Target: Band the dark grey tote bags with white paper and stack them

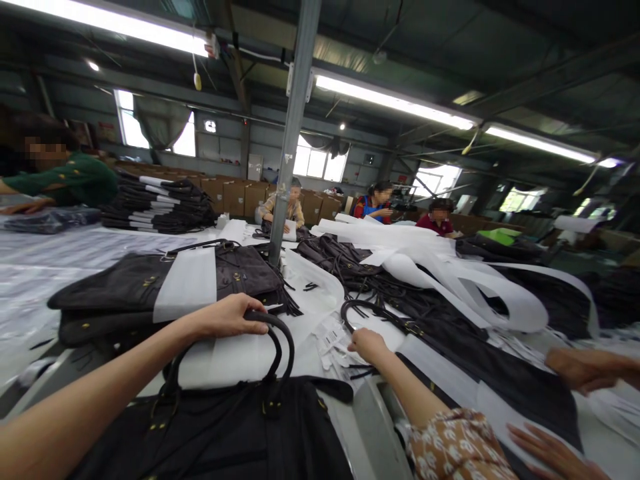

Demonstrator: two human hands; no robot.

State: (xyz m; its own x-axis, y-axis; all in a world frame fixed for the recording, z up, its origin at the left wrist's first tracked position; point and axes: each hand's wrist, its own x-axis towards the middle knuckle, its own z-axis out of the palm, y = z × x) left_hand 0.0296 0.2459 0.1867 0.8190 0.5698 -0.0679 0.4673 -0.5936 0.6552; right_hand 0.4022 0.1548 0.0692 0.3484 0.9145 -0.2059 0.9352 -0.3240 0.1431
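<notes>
A black handbag [215, 433] with brass-coloured fittings stands close in front of me. My left hand [233, 317] is closed around one of its raised handles [287, 337]. Over a heap of white tags [330, 343], my right hand [369, 345] has its fingers curled together, beside the looped handle [345, 312] of another black bag. What those fingers pinch, if anything, is too small to make out. That other bag [520, 373] lies flat on the right, partly covered by a white sheet [450, 367].
A co-worker's hands [590, 369] reach in from the right. A paper-banded black bag [110, 287] lies at left, before a bag stack [160, 203]. A metal post [295, 133] rises mid-table. White strips [515, 300] curl over bags at right. Several people work farther back.
</notes>
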